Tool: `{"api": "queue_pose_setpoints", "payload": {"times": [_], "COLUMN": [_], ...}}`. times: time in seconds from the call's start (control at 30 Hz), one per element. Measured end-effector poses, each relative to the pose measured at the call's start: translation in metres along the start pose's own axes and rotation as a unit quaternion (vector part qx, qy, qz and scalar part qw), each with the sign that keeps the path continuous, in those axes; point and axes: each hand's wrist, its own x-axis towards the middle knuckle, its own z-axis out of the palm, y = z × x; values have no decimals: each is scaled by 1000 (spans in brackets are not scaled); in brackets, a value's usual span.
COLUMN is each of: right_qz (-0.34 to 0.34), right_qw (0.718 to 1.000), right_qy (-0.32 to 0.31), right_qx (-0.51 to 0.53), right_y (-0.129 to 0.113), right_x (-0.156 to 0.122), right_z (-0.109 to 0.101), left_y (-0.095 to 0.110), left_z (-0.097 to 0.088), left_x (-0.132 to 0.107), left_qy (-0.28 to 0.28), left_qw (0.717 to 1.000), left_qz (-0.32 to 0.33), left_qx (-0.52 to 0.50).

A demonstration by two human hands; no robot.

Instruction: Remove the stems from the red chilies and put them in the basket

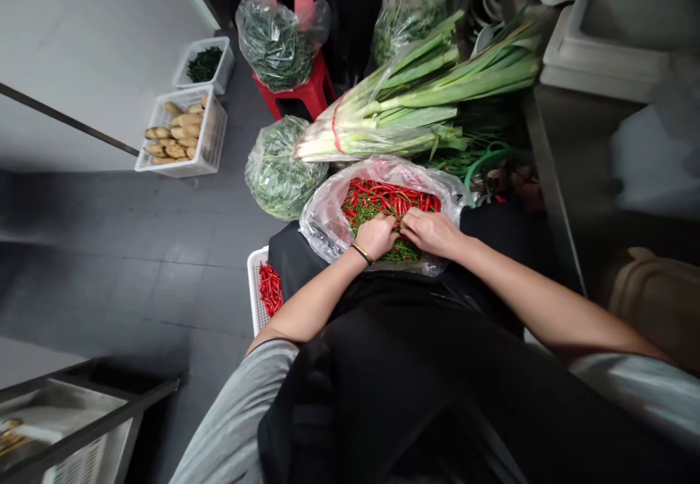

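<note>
A clear plastic bag [322, 225] rests open on my lap. Inside it are red chili peppers [377, 194] at the far side and a mass of green stems [365, 213] nearer to me. Both my hands meet over these with bent, pinched fingers. My left hand [377, 236], with a band at its wrist, is closed at the bag's middle. Just right of it, my right hand [429, 231] is closed too, its fingertips almost touching the left ones. What lies between the fingertips is too small and covered to make out. Beside my left thigh, loose red chilies [270, 289] lie in a white basket [254, 280].
Leeks [383, 116] tied with a red band lie beyond the bag, beside bagged greens [284, 170]. A person's gloved hands [305, 4] hold another bag of greens on a red stool [306, 98]. White baskets [211, 152] stand left; a metal counter edge [555, 192] runs along the right.
</note>
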Motion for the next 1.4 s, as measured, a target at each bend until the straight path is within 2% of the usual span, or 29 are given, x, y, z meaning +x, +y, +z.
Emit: {"api": "queue_pose_setpoints", "payload": {"times": [0.07, 0.17, 0.27, 0.37, 0.47, 0.57, 0.73, 0.87, 0.93, 0.97, 1.03, 1.07, 1.1, 1.13, 1.17, 1.23, 1.27, 1.33, 1.4], "right_qz": [20, 80, 122, 93, 82, 95, 32, -1, -46, -67, -82, -74, -59, -36, -2, 93, 144, 198, 189], "right_qw": [999, 986, 972, 984, 991, 993, 992, 980, 953, 928, 867, 845, 837, 852, 883, 953, 970, 974, 973], "right_qy": [25, 103, 152, 101, 51, 19, -97, -79, -80, -90, -115, -124, -129, -124, -109, -71, -63, -92, -131], "right_qx": [38, 100, 128, 118, 90, 68, 75, 181, 288, 355, 478, 516, 528, 508, 456, 278, 184, 55, 13], "right_y": [6, 24, 40, 45, 41, 36, 16, -3, -6, -6, -1, 4, 11, 19, 27, 43, 49, 57, 59], "right_x": [-4, -12, -16, -15, -13, -14, -11, -10, -14, -17, -20, -20, -16, -10, -2, 22, 34, 56, 68], "right_z": [3, 5, 0, -9, -19, -26, -15, -3, -7, -11, -21, -26, -30, -32, -32, -27, -23, -13, -8], "left_y": [-10, -23, -21, -5, 10, 12, -7, -17, -21, -23, -27, -29, -31, -33, -35, -39, -40, -40, -39], "left_z": [-3, -7, -4, 9, 20, 15, -9, -16, -17, -19, -21, -21, -21, -20, -19, -16, -14, -13, -14], "left_x": [-1, -9, -12, -2, 15, 19, -7, -25, -29, -30, -31, -31, -31, -31, -31, -31, -30, -28, -25], "left_qy": [1, 52, 61, 9, -24, -27, 7, -8, -50, -78, -132, -149, -154, -152, -149, -150, -155, -165, -153], "left_qw": [1000, 998, 998, 997, 991, 991, 997, 983, 953, 925, 852, 814, 780, 750, 720, 662, 640, 621, 636], "left_qz": [4, -19, 3, 73, 114, 123, 60, 75, 111, 128, 145, 141, 130, 119, 109, 88, 76, 48, 7], "left_qx": [-10, -27, -19, 36, 73, 54, -48, -168, -279, -348, -485, -543, -592, -633, -669, -729, -749, -764, -756]}}
